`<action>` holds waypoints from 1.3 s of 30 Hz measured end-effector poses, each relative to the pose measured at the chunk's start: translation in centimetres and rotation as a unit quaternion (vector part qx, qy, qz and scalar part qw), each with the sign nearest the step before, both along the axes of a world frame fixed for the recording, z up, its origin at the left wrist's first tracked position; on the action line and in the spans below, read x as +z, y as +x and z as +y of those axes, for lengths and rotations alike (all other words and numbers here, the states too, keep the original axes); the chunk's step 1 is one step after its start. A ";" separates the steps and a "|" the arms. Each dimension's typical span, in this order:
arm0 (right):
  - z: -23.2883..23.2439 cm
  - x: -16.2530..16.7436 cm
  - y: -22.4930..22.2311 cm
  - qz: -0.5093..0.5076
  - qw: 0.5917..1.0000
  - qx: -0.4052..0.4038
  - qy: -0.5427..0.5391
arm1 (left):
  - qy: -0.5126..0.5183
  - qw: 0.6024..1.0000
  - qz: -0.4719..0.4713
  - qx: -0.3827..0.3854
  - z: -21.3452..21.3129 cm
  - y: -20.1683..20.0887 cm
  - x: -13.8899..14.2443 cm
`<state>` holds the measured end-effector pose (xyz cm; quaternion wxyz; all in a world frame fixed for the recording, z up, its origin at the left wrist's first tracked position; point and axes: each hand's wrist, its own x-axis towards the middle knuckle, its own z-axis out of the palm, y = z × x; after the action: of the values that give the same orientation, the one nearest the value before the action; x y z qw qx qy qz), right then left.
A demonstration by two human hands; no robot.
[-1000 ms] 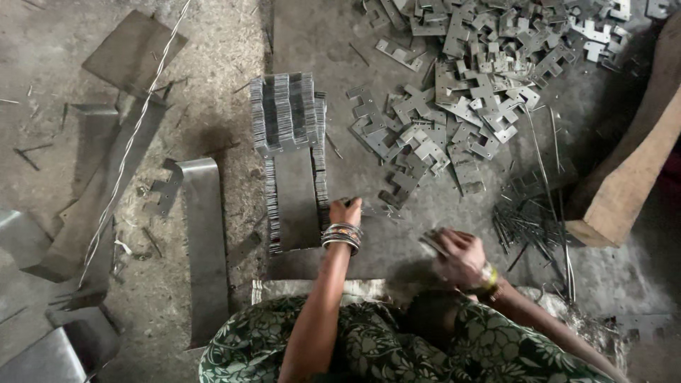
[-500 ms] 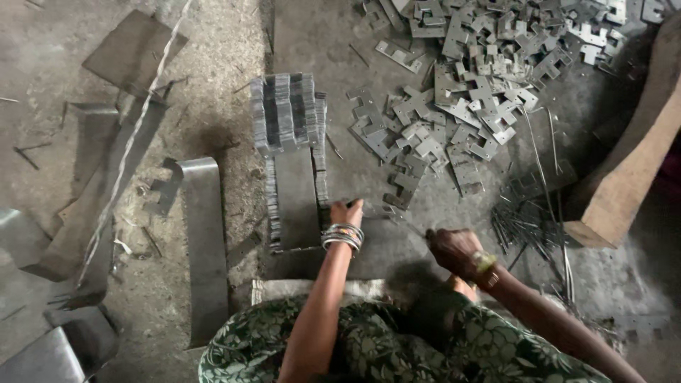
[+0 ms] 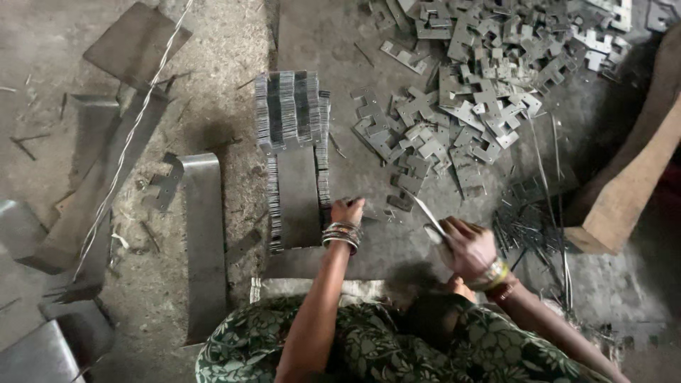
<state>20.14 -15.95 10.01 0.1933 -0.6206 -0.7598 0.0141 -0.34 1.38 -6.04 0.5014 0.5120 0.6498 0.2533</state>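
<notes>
The concrete floor [image 3: 340, 42] carries everything here, and the biggest thing on it is the loose heap of stamped metal plates [image 3: 482, 92], notched and T-shaped, spread across the upper right and thinning out toward the person. To the left of the heap stands the packed stack of plates [image 3: 292, 110], set on edge in tight rows, with a long flat strip [image 3: 298, 198] running from it toward the person and thin rows of plates along each side. A wooden block [image 3: 624, 198] lies at the right edge, and a scatter of thin metal rods [image 3: 528, 223] sits between it and the hands.

The left hand [image 3: 346, 211] rests knuckles-up at the near right corner of the rows, fingers curled down on the plates there; I cannot tell whether it grips one or only steadies them. The right hand [image 3: 464, 245] is closed around a thin, pale sliver of plate [image 3: 428, 213], held off the floor and angled toward the rows.

To do this well, I would judge the edges need squaring against the strip, with each plate slid in flush and the left hand bracing the row.
</notes>
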 end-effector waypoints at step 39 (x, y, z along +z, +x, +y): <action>-2.4 -1.6 -0.8 -0.054 0.964 -0.077 -0.250 | 0.228 0.973 0.023 0.018 -3.4 1.6 0.8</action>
<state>19.29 -18.37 8.36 -0.0090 -0.7054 -0.6916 0.1551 1.21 -2.00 -5.23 0.3514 0.6068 0.5953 0.3923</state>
